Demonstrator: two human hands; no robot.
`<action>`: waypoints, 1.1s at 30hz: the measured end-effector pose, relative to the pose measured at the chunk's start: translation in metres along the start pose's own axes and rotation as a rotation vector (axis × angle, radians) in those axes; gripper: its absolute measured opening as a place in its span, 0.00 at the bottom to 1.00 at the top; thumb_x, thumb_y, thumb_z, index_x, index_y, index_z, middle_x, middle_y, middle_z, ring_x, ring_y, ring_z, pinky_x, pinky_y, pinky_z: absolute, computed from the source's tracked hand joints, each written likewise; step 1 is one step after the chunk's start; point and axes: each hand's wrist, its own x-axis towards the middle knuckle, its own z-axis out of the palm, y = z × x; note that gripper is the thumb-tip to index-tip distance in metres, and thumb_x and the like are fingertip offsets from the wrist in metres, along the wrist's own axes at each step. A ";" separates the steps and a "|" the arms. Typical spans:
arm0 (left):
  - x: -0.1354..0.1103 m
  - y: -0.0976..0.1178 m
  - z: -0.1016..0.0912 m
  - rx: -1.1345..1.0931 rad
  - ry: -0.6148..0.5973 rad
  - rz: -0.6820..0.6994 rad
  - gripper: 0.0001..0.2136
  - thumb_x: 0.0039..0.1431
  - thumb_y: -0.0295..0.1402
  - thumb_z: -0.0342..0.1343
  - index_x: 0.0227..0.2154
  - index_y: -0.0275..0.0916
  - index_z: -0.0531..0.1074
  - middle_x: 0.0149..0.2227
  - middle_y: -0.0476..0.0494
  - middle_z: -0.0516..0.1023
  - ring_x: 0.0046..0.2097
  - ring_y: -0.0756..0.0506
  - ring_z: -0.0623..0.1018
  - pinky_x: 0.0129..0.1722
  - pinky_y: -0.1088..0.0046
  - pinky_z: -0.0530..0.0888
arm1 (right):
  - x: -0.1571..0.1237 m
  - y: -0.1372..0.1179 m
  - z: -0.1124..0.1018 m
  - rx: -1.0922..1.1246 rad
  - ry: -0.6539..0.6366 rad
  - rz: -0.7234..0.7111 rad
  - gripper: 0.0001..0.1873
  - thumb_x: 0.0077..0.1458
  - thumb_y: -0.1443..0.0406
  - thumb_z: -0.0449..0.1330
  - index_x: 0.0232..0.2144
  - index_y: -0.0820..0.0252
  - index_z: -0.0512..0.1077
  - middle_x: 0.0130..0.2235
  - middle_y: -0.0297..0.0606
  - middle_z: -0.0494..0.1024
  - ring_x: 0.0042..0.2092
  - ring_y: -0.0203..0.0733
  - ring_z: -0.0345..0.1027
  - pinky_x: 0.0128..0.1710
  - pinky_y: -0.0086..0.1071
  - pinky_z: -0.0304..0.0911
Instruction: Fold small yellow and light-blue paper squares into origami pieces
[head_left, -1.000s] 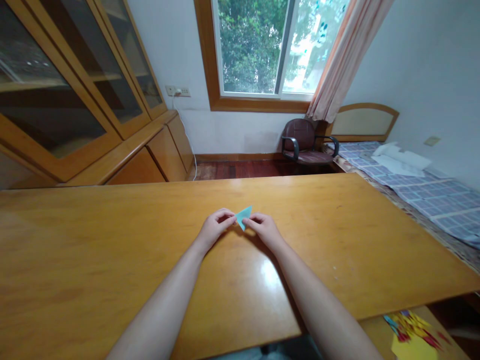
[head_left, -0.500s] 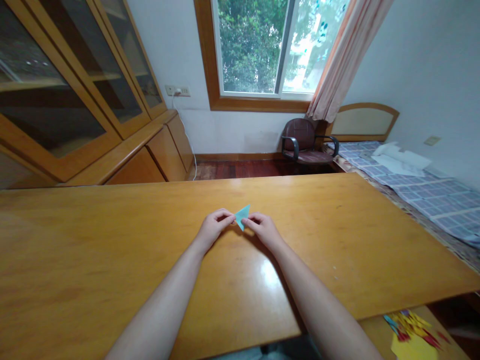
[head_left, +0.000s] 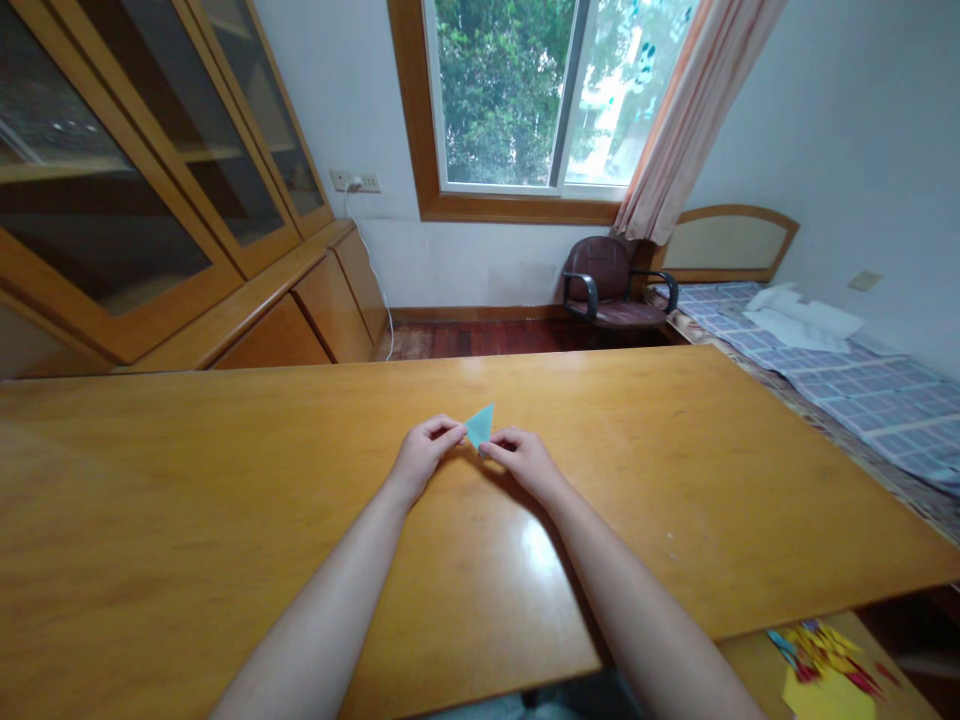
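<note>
A small light-blue piece of folded paper [head_left: 479, 425], roughly triangular, is held between both hands just above the wooden table [head_left: 247, 480]. My left hand [head_left: 429, 452] pinches its left corner between thumb and fingers. At the lower right corner, my right hand [head_left: 523, 460] grips the paper with thumb and forefinger. One point of the triangle sticks up and to the right. The folds are too small to make out.
At the lower right, a lower surface carries yellow paper [head_left: 829, 695] and several small colourful pieces [head_left: 821, 650]. Beyond the table stand an office chair [head_left: 604, 280], a bed [head_left: 847, 370] and a glass-door cabinet [head_left: 150, 200].
The paper has shifted slightly left and turned a little. My right fingers now pinch its lower corner, where before they lay across its right side.
</note>
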 end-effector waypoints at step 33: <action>0.003 -0.010 -0.004 -0.180 0.196 -0.082 0.15 0.47 0.44 0.66 0.27 0.37 0.75 0.24 0.50 0.73 0.27 0.50 0.70 0.28 0.76 0.64 | 0.000 -0.001 0.002 -0.033 -0.004 -0.005 0.12 0.54 0.58 0.62 0.28 0.61 0.79 0.29 0.38 0.80 0.32 0.40 0.70 0.34 0.31 0.62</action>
